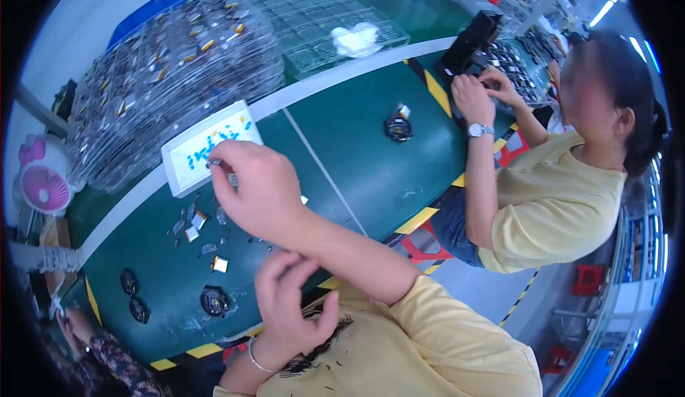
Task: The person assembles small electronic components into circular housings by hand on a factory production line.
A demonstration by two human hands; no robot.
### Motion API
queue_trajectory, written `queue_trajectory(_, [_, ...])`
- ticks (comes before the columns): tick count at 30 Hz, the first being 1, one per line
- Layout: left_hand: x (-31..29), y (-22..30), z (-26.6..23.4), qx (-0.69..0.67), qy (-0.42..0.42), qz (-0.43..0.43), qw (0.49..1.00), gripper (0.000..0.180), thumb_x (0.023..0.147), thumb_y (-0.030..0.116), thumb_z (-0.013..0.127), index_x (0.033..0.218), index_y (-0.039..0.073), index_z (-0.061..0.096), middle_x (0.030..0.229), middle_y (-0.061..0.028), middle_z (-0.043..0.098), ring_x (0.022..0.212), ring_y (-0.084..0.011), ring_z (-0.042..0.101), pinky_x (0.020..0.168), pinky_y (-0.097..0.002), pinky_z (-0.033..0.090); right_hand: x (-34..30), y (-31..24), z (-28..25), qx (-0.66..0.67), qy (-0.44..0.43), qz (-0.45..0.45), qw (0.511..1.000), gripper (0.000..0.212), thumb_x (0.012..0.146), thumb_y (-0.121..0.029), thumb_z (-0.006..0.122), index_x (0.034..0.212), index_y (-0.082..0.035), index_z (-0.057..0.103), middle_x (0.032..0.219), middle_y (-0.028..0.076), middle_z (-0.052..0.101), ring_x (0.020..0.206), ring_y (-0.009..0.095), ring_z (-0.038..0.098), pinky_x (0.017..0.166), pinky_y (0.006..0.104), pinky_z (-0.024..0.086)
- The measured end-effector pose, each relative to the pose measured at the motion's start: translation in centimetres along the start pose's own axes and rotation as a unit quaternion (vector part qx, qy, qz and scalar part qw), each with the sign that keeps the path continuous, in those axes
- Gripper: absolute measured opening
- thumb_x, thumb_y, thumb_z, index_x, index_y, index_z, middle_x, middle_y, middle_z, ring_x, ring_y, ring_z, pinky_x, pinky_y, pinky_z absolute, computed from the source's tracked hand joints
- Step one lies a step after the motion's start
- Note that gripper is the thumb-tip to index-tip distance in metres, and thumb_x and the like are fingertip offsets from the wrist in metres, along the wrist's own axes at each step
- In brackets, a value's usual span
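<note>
Pinching a small dark piece (213, 162) between thumb and fingertip, a worker's right hand (258, 183) hovers above the near edge of a shallow white box (187, 181) on the green bench (342, 161). The grip is closed down to a narrow pinch; from where I stand, I cannot tell what the piece is. Inside the box, far from the worker, lie scattered blue bits (223, 134) and a few yellow ones. The left hand (289, 304), its fingers loosely spread and nothing visible in them, hangs close by the right forearm; whether the two touch is unclear.

Handling so small a piece well seems to call for a light, steady pinch, a low wrist over the box, and a forearm kept clear of the silver packs (220, 263) lying nearer on the bench. The left hand looks better placed to steady the box. At near left sits a round black part (214, 301); at right, a co-worker (556, 197) bends over a black box (467, 44).
</note>
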State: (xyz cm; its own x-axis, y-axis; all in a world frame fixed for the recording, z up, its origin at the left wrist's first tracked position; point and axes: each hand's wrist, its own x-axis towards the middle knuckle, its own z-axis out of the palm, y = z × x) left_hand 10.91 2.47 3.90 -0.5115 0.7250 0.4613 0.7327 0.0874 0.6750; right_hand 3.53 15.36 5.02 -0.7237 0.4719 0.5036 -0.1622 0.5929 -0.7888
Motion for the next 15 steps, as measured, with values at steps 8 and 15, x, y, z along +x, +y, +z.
queue_trajectory(8, [-0.9,-0.9,-0.3,-0.141,-0.029,-0.011,0.989,0.041,0.068,0.010,0.065,0.107,0.000,0.056,0.100,-0.0131,0.057,0.091,-0.0319,0.055,0.080,-0.0387,0.045,-0.3,-0.3,0.8,-0.023,-0.003,-0.062,0.998,0.013,0.077,-0.003,0.062,0.090,-0.001,0.063,0.072,0.006,0.061,0.062,0.010,0.057,0.058,0.0226,0.046])
queue_trajectory(15, [-5.7,-4.2,-7.7,0.202,0.113,-0.166,0.959,0.031,0.067,0.011,0.068,0.096,0.003,0.060,0.091,-0.0102,0.059,0.084,-0.0282,0.055,0.076,-0.0390,0.042,-2.5,-0.1,-0.4,0.178,-0.152,0.113,0.966,0.018,0.084,0.001,0.058,0.101,0.002,0.059,0.083,0.009,0.065,0.077,0.011,0.061,0.066,0.0204,0.046])
